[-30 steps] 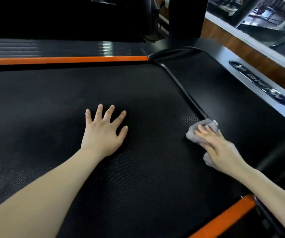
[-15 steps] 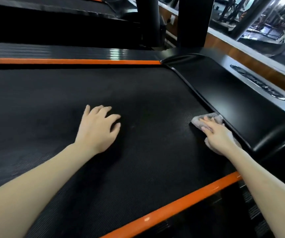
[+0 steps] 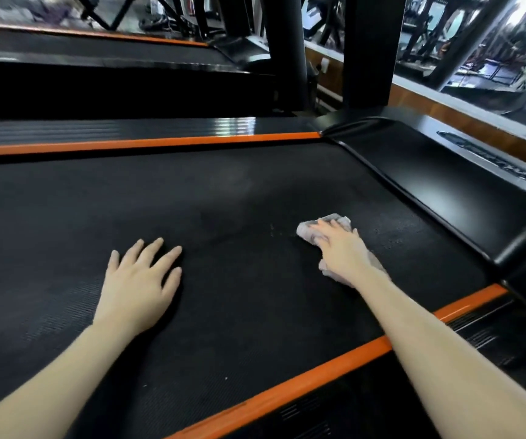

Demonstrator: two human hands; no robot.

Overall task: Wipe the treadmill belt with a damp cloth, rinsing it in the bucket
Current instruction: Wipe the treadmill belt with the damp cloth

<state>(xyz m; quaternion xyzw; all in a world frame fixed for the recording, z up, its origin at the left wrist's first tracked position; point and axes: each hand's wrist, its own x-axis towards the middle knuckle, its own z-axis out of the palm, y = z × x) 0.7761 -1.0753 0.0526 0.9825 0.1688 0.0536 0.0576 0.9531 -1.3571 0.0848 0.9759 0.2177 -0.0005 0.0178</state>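
Right grip (image 3: 340,248) and cloth (image 3: 336,219) slid left, away from the motor cover (image 3: 445,201), now out on the belt (image 3: 239,296). Fingers look flat, pressing it down, bit blurry though. Cloth's long axis runs far-left to near-right under the palm, middle hidden. Left grip (image 3: 138,289) lies flat, fingers splayed.

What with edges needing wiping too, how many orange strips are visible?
3: far strip beyond the belt, near strip nearest the camera, third strip on the neighbouring treadmill. Others may be hidden.
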